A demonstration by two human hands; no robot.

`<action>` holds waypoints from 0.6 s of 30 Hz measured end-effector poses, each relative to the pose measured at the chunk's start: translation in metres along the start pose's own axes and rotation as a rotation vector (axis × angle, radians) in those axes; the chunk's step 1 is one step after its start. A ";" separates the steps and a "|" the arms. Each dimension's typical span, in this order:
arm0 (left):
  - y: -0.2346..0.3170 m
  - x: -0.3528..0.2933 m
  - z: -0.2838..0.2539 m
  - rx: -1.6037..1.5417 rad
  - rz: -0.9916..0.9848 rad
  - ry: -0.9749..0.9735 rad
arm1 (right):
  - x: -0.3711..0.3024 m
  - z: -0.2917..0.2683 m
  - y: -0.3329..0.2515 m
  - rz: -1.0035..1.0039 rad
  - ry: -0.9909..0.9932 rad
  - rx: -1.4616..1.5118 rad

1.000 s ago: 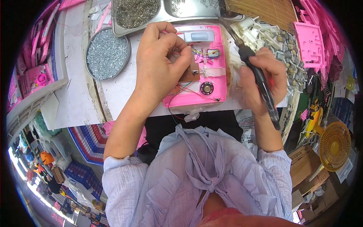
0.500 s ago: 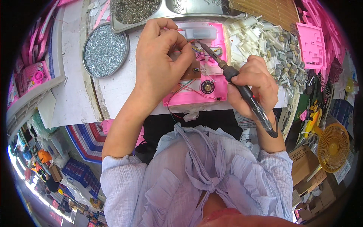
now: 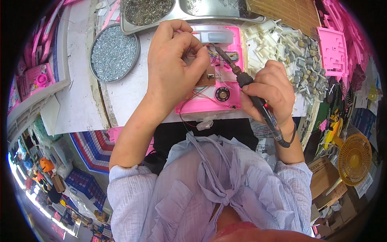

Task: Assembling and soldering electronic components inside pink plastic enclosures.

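Observation:
A pink plastic housing point(image 3: 238, 86) lies on the table in front of me, holding a small brown circuit board point(image 3: 204, 80), a round black speaker point(image 3: 222, 94), a grey plastic block point(image 3: 217, 37) and thin coloured wires. Over its left side, my left hand point(image 3: 173, 60) is closed, thumb and forefinger pinching a thin wire whose end is mostly hidden by the fingers. My right hand point(image 3: 274, 90) grips a black soldering iron point(image 3: 258, 103) like a pen. Its metal tip reaches in beside the left fingertips, near the wires; contact cannot be made out.
A round dish of small silvery metal pieces point(image 3: 114, 52) stands at left, a steel compartment tray point(image 3: 189, 18) with metal parts behind. White plastic pieces point(image 3: 262, 48) and grey parts point(image 3: 306, 68) are heaped at right, beside pink mouldings point(image 3: 333, 52). A yellow fan point(image 3: 354, 159) stands lower right.
The soldering iron's handle has tilted slightly, its rear end swinging a little left and toward me. The tip stays near the left fingertips. My left hand keeps its pinch; the whole view shifted slightly.

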State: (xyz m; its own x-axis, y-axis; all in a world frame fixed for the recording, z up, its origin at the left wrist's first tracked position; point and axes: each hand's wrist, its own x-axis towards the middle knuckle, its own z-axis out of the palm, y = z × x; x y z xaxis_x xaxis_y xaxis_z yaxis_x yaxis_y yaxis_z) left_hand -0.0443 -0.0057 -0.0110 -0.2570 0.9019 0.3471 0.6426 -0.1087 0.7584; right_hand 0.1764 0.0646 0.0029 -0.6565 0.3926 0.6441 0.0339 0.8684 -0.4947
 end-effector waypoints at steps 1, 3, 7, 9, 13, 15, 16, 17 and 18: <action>0.000 0.000 -0.001 0.016 0.001 -0.011 | 0.000 -0.001 0.000 -0.007 -0.013 -0.013; 0.001 0.000 -0.001 0.011 0.008 -0.007 | -0.001 -0.001 0.002 -0.035 -0.017 -0.022; 0.001 0.000 -0.002 0.023 0.008 -0.009 | -0.002 -0.004 0.004 -0.047 -0.011 -0.013; 0.002 0.000 -0.001 0.004 -0.001 -0.005 | -0.001 -0.006 0.003 -0.022 0.013 0.011; 0.002 0.000 -0.001 0.003 -0.017 -0.015 | -0.003 -0.006 0.003 -0.001 0.019 0.050; 0.003 0.001 0.001 -0.028 -0.030 0.009 | -0.003 -0.004 0.004 -0.002 0.034 0.051; 0.003 0.001 0.002 -0.044 -0.037 0.022 | -0.002 -0.004 0.004 -0.003 0.042 0.052; 0.003 0.001 0.002 -0.038 -0.028 0.026 | -0.002 -0.004 0.004 0.002 0.036 0.056; 0.003 0.001 0.002 -0.032 -0.019 0.029 | -0.002 -0.005 0.003 0.007 0.030 0.060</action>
State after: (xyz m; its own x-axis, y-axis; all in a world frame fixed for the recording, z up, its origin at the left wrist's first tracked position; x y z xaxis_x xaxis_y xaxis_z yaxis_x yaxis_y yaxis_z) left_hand -0.0411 -0.0039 -0.0091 -0.2903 0.8913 0.3484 0.6141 -0.1057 0.7821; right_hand 0.1813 0.0684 0.0031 -0.6332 0.4084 0.6575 -0.0073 0.8463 -0.5327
